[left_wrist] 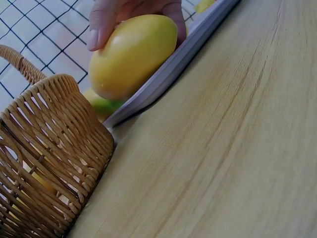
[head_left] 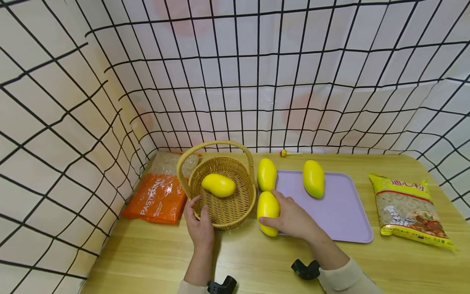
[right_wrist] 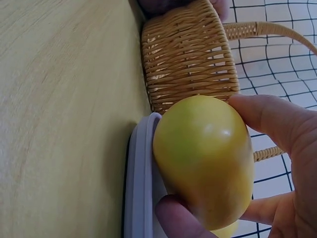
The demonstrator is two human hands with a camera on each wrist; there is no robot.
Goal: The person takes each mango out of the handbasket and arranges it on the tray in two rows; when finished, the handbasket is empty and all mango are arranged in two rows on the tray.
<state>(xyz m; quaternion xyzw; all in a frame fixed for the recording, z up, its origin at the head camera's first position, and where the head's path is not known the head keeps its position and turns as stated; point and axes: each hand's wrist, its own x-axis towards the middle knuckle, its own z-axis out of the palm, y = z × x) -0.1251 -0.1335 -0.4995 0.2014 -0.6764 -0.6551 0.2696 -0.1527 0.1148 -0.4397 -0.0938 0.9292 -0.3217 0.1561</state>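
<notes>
Just right of the basket, the right hand pinches a mango; the left hand, fingers apart, touches the basket's near side. The mango may slip, because its skin looks smooth.

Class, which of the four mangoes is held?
The mango at the near-left corner of the purple tray: the right hand grips it; the others are unheld.

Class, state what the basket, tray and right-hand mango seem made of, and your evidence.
Basket: probably rattan or wicker, low sheen; interlaced strands show.
Tray: likely plastic, smooth and fairly matt, with an evenly coloured, rounded rim.
Mango, held by the right hand: smooth, softly glossy with highlights; real skin or moulded plastic, can't tell.
</notes>
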